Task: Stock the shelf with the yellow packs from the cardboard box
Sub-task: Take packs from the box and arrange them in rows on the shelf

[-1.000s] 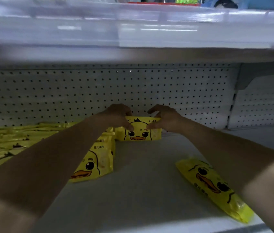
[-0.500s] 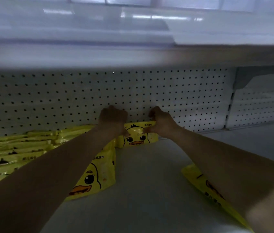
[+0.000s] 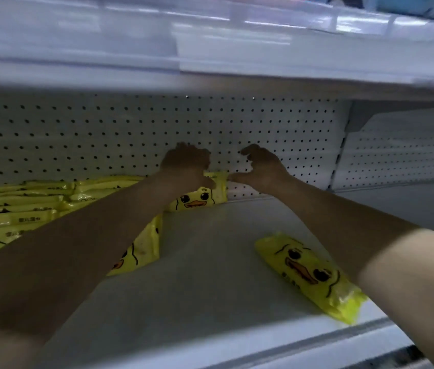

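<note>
Nearest, on the right of the white metal shelf [image 3: 210, 275], a flat yellow plastic pack with a cartoon duck face [image 3: 309, 272] lies face up. Its long axis runs diagonally from back-left to front-right, and its near end sits close to the shelf's front edge.

Left of it, partly hidden under the left forearm, a second yellow duck pack [image 3: 144, 251] stands on edge with its face to the front. It closes off the rows of yellow packs [image 3: 24, 209] that fill the shelf's left side.

Farther in, an upright yellow duck pack [image 3: 199, 199] stands at the back against the white perforated back panel [image 3: 104, 134]. Its long axis runs left to right, its duck face looks forward, and it leans slightly.

The left hand [image 3: 185, 165] hangs over its top edge with fingers curled; whether it grips the pack cannot be told. The right hand [image 3: 262, 169] is loosely clawed with nothing between its fingers, its thumb tip at the pack's upper right corner.
</note>
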Demonstrator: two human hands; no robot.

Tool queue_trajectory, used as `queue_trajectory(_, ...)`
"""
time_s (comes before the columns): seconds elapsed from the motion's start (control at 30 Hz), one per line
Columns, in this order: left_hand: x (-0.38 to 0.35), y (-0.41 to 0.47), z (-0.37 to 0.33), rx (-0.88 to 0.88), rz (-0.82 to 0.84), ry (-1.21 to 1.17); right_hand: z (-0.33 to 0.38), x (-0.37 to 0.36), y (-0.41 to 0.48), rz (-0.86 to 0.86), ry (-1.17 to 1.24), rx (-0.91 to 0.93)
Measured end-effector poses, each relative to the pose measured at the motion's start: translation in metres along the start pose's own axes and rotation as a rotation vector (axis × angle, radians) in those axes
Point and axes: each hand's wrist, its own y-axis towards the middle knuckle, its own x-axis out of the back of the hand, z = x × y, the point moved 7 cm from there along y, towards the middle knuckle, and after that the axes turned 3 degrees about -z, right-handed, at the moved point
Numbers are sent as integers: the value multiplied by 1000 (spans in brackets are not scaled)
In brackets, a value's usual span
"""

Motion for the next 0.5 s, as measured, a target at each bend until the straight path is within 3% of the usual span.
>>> queue_trajectory(0.1,-8,-13,-64,-162,234,-360,-19,34,-21,140,-113,-71)
queue_trajectory(0.23,-40,-38,-130,-245,507,-495,-48,66,-67,252,-69,-187)
queue_trajectory(0.37,-59,-58,-158,-262,597,-497,-70,72,-124,433,114,-333)
queue_trajectory(0.5,-52,-65,-160,-164,561,-541,-85,69,-167,594,222,-375)
